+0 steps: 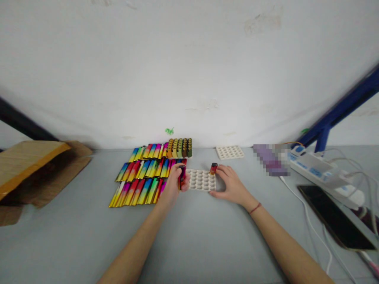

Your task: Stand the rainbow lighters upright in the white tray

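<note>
My left hand (174, 182) is closed around a dark red lighter (181, 177), held upright at the left end of a white tray (203, 180) with rows of round holes. One red-and-gold lighter (213, 169) stands in the tray's far right corner. My right hand (232, 185) grips the tray's right end, its thumb at the near corner and its fingertips against the standing lighter. To the left, shiny rainbow-coloured lighters (137, 191) lie side by side in three rows, partly hidden by my left hand.
Behind the rows, a block of upright lighters (179, 148) stands packed together. A second white holed tray (229, 152) lies near the wall. An open cardboard box (32, 165) is at left. A power strip (325, 173), cables and a black phone (334, 217) occupy the right.
</note>
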Tool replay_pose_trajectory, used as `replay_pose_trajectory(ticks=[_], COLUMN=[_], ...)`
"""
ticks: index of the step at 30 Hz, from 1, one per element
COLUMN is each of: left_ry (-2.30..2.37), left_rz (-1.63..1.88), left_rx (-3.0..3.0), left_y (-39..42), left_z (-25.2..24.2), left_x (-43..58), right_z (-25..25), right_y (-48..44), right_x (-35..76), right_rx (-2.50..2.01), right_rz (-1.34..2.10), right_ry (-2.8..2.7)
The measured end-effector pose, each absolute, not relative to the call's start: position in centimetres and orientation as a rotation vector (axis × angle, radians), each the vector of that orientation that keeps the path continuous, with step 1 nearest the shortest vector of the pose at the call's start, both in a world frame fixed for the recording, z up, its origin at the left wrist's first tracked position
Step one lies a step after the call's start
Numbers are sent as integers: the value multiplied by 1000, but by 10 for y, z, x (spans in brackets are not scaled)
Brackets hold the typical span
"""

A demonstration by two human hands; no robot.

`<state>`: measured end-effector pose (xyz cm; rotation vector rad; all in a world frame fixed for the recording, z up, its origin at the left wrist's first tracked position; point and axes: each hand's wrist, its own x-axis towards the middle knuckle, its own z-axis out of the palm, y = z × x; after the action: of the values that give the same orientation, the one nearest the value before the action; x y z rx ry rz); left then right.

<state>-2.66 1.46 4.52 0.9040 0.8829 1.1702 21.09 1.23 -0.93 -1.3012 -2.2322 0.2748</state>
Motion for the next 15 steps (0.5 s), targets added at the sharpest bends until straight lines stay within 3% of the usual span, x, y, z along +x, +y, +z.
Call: replay_pose_trajectory(ticks=[6, 15], left_ry=[1048, 1116], left_rz=[1271, 1153], left_rx=[1206, 1706], left_y=[13, 22], left_z=[38, 33], left_x=[-14, 8], right_z=[-10, -8], right_y=[13, 13], right_x=[212, 211], right_rx=[-1287, -1291], right_rz=[270, 262], right_ry=[-2241, -2265])
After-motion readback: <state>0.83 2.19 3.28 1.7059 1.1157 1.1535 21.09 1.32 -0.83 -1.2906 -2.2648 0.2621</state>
